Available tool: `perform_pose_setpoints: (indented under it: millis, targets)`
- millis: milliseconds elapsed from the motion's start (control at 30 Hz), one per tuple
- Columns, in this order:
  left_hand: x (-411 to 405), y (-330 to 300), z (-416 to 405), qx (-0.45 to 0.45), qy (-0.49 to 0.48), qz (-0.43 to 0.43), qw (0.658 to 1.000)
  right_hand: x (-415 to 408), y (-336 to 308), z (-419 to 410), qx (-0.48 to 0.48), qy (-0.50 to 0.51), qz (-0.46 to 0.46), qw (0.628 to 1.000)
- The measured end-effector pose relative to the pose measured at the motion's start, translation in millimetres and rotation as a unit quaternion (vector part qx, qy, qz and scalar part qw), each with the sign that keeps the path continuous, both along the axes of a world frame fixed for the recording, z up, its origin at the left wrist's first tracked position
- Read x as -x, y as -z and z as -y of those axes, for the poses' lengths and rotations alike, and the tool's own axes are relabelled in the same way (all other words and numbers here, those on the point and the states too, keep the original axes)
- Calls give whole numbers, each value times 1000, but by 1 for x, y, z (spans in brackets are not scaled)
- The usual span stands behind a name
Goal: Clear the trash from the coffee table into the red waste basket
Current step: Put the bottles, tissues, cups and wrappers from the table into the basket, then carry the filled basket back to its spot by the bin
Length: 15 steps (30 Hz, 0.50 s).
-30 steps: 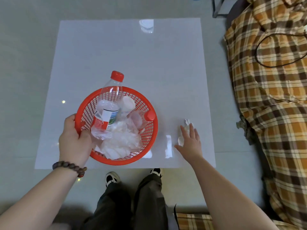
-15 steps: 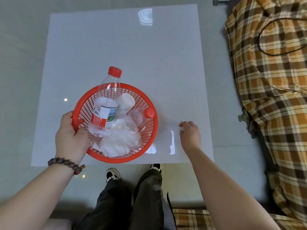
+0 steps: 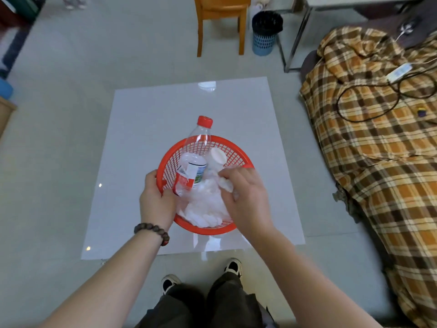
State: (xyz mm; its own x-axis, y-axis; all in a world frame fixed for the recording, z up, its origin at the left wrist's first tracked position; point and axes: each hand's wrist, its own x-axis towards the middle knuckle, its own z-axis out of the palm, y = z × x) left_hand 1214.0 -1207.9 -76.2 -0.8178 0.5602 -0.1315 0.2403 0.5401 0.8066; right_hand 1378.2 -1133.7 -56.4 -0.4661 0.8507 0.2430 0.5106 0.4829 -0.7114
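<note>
The red waste basket [image 3: 227,144] stands on the glossy grey coffee table [image 3: 146,129], near its front edge. My left hand [image 3: 156,200] grips the basket's left rim. My right hand [image 3: 246,195] hovers over the basket's right side, closed around a crumpled white tissue [image 3: 225,183]. Inside the basket lie a clear plastic bottle [image 3: 196,150] with a red cap sticking out over the far rim, a white cup [image 3: 217,157] and a heap of clear plastic and tissue [image 3: 203,209].
A plaid-covered sofa [image 3: 378,150] with a black cable and a white power strip runs along the right. Beyond the table stand a wooden chair [image 3: 220,17], a blue bin with a black liner [image 3: 266,31] and a metal table leg. My feet are below the table's front edge.
My right hand closed on the tissue lying on the table right of the basket, then carried it left over the basket. The camera tilted up, bringing the chair and bin into view.
</note>
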Motion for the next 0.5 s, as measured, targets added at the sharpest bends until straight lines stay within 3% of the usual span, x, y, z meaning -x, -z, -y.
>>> perform_pose_setpoints:
  millis: [133,200,500]
  targets:
    - [-7,-10,7,-16,17,8,1000,18,9,23,75,-119,179,974]
    - [-6,-11,14,-22,30,12,999,20,13,35,82,-128,223,963]
    - [5,-12,43,-17,89,42,995,10,-13,86,58,-23,176,982]
